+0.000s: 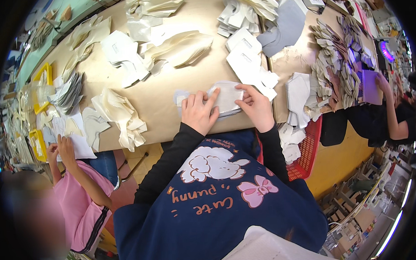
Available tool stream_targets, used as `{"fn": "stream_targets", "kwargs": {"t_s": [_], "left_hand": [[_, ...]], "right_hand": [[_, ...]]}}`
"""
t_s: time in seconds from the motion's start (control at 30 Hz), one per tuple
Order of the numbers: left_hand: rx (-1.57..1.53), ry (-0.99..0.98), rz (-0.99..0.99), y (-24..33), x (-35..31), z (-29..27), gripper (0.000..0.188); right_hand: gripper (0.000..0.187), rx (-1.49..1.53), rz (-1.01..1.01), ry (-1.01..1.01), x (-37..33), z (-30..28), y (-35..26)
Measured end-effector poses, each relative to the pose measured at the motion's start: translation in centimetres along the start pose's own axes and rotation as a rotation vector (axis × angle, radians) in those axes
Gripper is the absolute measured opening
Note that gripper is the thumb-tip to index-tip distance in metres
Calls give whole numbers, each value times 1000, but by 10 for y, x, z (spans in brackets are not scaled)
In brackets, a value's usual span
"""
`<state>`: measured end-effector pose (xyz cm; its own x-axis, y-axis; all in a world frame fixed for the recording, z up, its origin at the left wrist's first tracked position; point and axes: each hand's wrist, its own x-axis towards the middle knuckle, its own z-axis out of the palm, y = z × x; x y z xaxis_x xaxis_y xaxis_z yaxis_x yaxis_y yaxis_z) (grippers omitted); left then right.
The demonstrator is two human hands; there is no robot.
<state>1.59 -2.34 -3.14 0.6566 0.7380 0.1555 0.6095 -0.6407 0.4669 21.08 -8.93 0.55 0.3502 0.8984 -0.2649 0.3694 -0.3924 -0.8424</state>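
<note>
In front of me on the paper-covered table lies a small stack of pale grey-white cut pieces (226,100) with rounded outlines, perhaps fabric or lining. My left hand (200,112) rests over the stack's left side, its fingers spread and the index fingertip on the top piece. The right edge of that stack is pinched between the thumb and fingers of my right hand (256,107). A thin, pale translucent piece (180,96) sticks out to the left, beside my left fingers.
Cream pleated bundles (180,47) and white cut pieces (120,50) lie farther back, with grey sheets (284,28) at the far right. A red basket (305,156) stands at my right. Co-workers sit on both sides, one in a pink top (84,198).
</note>
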Motion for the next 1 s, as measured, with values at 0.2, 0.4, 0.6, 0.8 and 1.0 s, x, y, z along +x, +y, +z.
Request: {"fn": "stream_targets", "kwargs": {"t_s": [0.2, 0.4, 0.6, 0.8, 1.0], "left_hand": [[-25, 63, -2, 18, 12, 25, 55], [202, -15, -21, 18, 6, 39, 60], [178, -98, -38, 16, 9, 35, 64], [-62, -33, -94, 11, 12, 32, 72], [-302, 67, -115, 6, 16, 24, 71]], "right_hand": [[28, -107, -116, 131, -16, 4, 18], [40, -489, -514, 161, -37, 20, 37], [45, -681, -259, 220, -34, 34, 47], [44, -611, -261, 285, -31, 36, 42], [38, -565, -224, 382, -21, 30, 36]]}}
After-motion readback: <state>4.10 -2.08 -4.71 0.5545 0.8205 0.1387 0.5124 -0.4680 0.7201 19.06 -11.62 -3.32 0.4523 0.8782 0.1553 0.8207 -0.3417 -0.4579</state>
